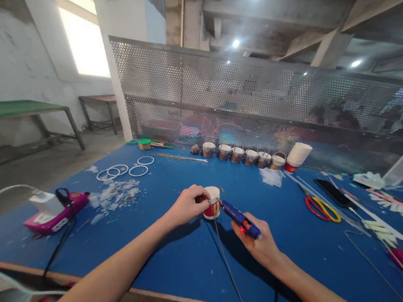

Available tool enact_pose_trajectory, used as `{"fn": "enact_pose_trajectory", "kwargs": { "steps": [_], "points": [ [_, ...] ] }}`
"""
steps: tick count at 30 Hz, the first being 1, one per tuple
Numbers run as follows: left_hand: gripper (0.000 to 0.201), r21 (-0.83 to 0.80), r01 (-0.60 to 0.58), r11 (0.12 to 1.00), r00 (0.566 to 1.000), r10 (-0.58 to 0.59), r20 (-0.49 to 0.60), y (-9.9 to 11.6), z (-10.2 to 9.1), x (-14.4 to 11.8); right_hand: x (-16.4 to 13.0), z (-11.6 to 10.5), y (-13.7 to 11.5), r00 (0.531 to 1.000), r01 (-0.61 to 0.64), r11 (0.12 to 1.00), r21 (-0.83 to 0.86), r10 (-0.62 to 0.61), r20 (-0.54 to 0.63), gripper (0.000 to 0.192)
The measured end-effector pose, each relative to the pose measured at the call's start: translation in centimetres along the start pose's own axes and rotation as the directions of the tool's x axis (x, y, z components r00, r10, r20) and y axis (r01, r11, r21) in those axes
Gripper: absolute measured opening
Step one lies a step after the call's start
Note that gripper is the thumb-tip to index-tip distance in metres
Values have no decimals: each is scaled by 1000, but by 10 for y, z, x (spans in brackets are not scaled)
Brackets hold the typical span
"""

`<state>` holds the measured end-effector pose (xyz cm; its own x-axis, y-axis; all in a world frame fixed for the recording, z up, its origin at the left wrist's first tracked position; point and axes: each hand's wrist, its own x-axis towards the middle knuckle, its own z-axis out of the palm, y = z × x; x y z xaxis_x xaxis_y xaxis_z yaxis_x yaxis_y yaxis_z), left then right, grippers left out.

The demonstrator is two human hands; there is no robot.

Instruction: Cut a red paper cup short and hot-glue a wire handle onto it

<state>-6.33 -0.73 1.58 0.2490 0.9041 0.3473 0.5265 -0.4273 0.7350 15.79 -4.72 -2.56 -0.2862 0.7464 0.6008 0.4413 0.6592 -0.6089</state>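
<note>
A small paper cup [214, 209], white at the rim and red lower down, stands upright near the middle of the blue table. The bent fingers of my left hand [192, 202] close on its upper left side. From the cup's front, a thin grey cord [226, 259] runs down to the table's near edge. My right hand [261, 247] is wrapped round a dark blue hot glue gun [239, 218] with a red light glowing on it. The gun's nozzle points at the right side of the cup, close to the cord; whether it touches cannot be told.
Several wrapped cups [237, 154] line the back, beside a cup stack [298, 155]. Right lie scissors [322, 209] and a phone [333, 192]. Left are white rings [139, 170], white scraps [117, 197] and a pink power strip [59, 216]. A perforated metal screen [216, 86] stands behind.
</note>
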Motion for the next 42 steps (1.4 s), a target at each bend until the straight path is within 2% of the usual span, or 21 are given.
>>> {"fn": "enact_pose_trajectory", "kwargs": {
  "steps": [17,23,30,37,42],
  "points": [
    [12,-40,-8,999,999,10,44,1,-5,0,1,-2,-3,1000,-2,999,48,2,1,23],
    [12,-39,-14,999,999,16,46,2,-7,-1,2,-3,-3,999,-45,998,47,47,-27,24],
    [10,-51,-32,998,998,35,51,1,-7,-1,-1,0,-4,1000,17,998,58,-18,8,23],
    [10,-57,-42,998,998,44,46,-1,-9,-2,2,-5,-3,998,-56,998,36,57,-31,25],
    [10,-64,-61,996,997,63,38,0,-8,-2,1,-1,-8,1000,-2,999,53,2,-10,25]
  ]
}}
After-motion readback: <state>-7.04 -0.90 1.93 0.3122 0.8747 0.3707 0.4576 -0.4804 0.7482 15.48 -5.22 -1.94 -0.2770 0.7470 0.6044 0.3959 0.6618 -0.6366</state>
